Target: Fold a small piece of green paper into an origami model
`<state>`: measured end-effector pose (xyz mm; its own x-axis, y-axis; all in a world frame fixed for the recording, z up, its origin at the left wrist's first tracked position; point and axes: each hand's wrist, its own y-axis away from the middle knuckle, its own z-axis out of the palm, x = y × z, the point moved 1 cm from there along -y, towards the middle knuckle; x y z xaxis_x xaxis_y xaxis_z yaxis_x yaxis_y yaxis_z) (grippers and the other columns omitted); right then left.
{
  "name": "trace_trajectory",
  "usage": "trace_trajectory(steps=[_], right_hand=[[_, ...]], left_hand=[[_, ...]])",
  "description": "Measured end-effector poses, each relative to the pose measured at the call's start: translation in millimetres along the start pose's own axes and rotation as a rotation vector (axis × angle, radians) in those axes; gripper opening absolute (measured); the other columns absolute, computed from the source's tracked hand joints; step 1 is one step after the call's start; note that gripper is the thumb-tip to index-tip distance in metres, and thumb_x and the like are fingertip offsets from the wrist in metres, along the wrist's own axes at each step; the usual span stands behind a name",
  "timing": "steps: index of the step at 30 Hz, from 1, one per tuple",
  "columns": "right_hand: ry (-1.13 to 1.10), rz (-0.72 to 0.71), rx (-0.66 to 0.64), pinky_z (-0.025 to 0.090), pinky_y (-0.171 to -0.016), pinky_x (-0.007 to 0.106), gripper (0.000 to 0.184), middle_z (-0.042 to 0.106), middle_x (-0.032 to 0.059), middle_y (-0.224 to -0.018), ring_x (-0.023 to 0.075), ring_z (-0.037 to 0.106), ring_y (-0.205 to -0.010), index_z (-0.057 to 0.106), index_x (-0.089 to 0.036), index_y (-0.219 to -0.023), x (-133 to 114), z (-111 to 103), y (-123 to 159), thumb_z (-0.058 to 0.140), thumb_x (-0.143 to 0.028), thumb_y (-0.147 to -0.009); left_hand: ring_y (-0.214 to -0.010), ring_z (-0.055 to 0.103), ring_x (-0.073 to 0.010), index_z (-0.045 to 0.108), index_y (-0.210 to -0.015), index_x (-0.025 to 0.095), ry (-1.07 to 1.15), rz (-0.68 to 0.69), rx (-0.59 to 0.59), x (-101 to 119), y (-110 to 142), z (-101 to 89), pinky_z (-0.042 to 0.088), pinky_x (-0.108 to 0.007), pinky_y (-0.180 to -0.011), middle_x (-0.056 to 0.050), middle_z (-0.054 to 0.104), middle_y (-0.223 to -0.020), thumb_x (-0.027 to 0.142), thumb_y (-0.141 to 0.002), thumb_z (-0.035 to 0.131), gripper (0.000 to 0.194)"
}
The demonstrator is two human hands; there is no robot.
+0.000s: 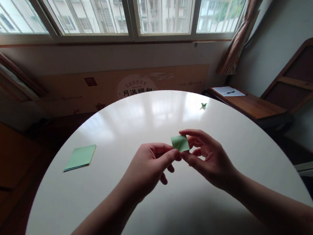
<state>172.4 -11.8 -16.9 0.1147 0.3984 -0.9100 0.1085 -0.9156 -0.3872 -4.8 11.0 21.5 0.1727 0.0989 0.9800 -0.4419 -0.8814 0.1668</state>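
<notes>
A small folded square of green paper is held up above the white table, with a diagonal crease across its face. My left hand pinches its lower left corner between thumb and forefinger, the other fingers curled below. On the other side my right hand grips the square along its right edge, forefinger at the top and thumb at the bottom corner. Some of the fingers behind the paper are hidden.
A stack of green paper squares lies on the table's left. Near the far right edge sits a small green folded paper figure. Beyond it, a wooden side table bears a white sheet with a pen.
</notes>
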Motion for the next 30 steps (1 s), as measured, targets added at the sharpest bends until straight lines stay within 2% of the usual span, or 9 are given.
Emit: trace_trajectory(steps=[6,12,19,25,30], right_hand=[[-0.187,0.113,-0.042,0.055,-0.053,0.026,0.049,0.067,0.0043,-0.097,0.0194,0.065,-0.081,0.057,-0.029,-0.131,3.9,-4.3,-3.2,0.074,-0.031,-0.085],[-0.309,0.251,-0.07,0.048,-0.04,0.02,0.018,0.069,0.0035,-0.077,0.015,0.06,-0.064,0.074,-0.02,-0.094,7.6,-6.2,-7.6,0.079,-0.03,-0.081],[-0.424,0.375,-0.048,0.046,-0.039,0.017,0.022,0.068,0.0028,-0.071,0.0131,0.058,-0.062,0.07,-0.018,-0.076,5.5,-4.1,-8.6,0.079,-0.037,-0.081],[-0.341,0.289,-0.032,0.048,-0.041,0.019,0.028,0.068,0.0038,-0.069,0.0142,0.059,-0.062,0.068,-0.017,-0.075,6.3,-3.4,-8.6,0.073,-0.043,-0.086],[-0.316,0.253,-0.032,0.05,-0.041,0.02,0.02,0.069,0.0033,-0.076,0.0147,0.061,-0.064,0.071,-0.018,-0.088,6.2,-4.5,-9.4,0.078,-0.036,-0.082]], left_hand=[[-0.06,0.056,-0.0134,0.073,-0.08,0.013,-0.1,0.029,0.031,-3.2,0.2,-1.8,0.046,-0.018,-0.041,-0.004,0.065,-0.07,0.033,-0.085,0.065,0.023],[-0.06,0.057,-0.014,0.073,-0.082,0.014,-0.207,0.052,0.052,-4.1,1.3,-0.8,0.047,-0.019,-0.043,-0.004,0.066,-0.071,0.036,-0.088,0.063,0.025],[-0.057,0.056,-0.0132,0.073,-0.081,0.013,-0.229,0.051,0.047,-3.5,1.2,1.1,0.047,-0.019,-0.043,-0.003,0.064,-0.068,0.036,-0.088,0.062,0.026],[-0.058,0.056,-0.0134,0.073,-0.08,0.014,-0.185,0.054,0.036,-7.1,-1.6,0.8,0.047,-0.019,-0.042,-0.004,0.065,-0.069,0.035,-0.087,0.062,0.025],[-0.058,0.056,-0.0133,0.072,-0.079,0.013,-0.194,0.067,0.037,-9.2,-1.8,1.6,0.046,-0.019,-0.042,-0.004,0.066,-0.071,0.035,-0.086,0.063,0.025]])
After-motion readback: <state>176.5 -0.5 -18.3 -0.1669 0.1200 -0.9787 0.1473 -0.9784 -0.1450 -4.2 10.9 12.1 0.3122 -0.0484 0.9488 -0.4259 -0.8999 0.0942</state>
